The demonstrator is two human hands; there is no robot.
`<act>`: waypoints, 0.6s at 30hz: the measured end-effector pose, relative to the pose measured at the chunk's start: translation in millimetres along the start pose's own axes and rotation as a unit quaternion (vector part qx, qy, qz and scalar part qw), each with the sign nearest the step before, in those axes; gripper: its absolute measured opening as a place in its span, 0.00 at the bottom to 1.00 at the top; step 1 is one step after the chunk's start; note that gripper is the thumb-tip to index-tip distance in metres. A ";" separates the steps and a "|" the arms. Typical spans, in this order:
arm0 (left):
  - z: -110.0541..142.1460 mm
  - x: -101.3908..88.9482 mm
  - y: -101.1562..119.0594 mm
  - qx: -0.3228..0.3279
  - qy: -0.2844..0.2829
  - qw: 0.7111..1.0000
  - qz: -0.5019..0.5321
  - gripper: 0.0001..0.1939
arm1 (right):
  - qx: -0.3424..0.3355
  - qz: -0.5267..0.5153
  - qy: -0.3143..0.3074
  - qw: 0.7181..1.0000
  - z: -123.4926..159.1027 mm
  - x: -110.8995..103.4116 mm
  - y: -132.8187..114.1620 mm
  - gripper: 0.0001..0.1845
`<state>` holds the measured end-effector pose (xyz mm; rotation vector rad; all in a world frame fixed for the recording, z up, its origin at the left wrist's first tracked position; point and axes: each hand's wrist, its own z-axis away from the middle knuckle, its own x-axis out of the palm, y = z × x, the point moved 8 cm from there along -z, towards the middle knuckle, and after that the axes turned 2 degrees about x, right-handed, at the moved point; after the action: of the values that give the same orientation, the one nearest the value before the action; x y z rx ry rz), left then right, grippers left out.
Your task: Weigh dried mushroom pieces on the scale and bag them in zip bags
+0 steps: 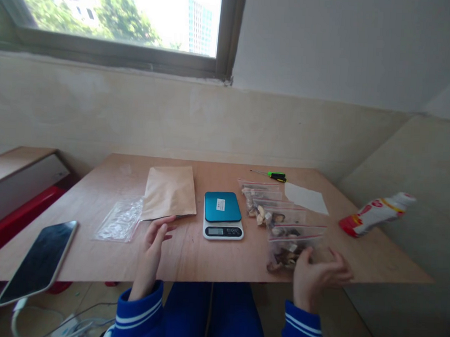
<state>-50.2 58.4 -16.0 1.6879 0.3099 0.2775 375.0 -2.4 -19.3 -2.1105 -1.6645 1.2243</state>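
Observation:
My left hand hovers open over the wooden table, fingers up, its tips close to the near edge of a brown paper envelope. My right hand rests open at the table's front edge, fingers spread and touching the nearest of several clear zip bags filled with small brownish pieces. Between the hands stands a small kitchen scale with a blue top and a white sticker.
An empty clear plastic bag lies left of the envelope. A phone overhangs the front left corner. A white sheet, a green-handled screwdriver and a red-and-white bottle lie to the right.

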 end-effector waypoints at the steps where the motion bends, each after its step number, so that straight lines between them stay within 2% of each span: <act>1: -0.6 -2.1 0.0 0.002 0.003 1.000 -0.002 0.20 | -0.008 -0.003 -0.007 1.000 9.3 0.3 -7.6 0.24; 5: -2.5 -8.4 -2.9 -0.005 0.012 1.000 -0.005 0.19 | -0.038 0.010 -0.090 0.995 46.1 16.4 -22.3 0.22; 7: -2.5 -9.7 -4.6 -0.012 0.009 1.000 -0.004 0.19 | -0.030 0.033 -0.105 0.994 54.8 23.9 -22.0 0.22; 12: -2.5 -15.7 -5.0 -0.008 0.013 1.000 -0.017 0.19 | -0.010 0.071 -0.145 0.987 45.3 46.0 -27.7 0.25; 15: -9.1 -21.0 -1.7 0.031 0.017 0.997 -0.067 0.18 | -0.001 0.067 -0.180 0.981 36.3 58.2 -31.2 0.25; 18: -25.4 -23.8 0.2 0.089 0.008 0.983 -0.159 0.17 | 0.008 0.048 -0.186 0.981 32.2 57.2 -30.6 0.25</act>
<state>-81.5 73.3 -12.4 1.7795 0.6245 0.0253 332.3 47.9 -49.3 -2.0690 -1.6950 1.7466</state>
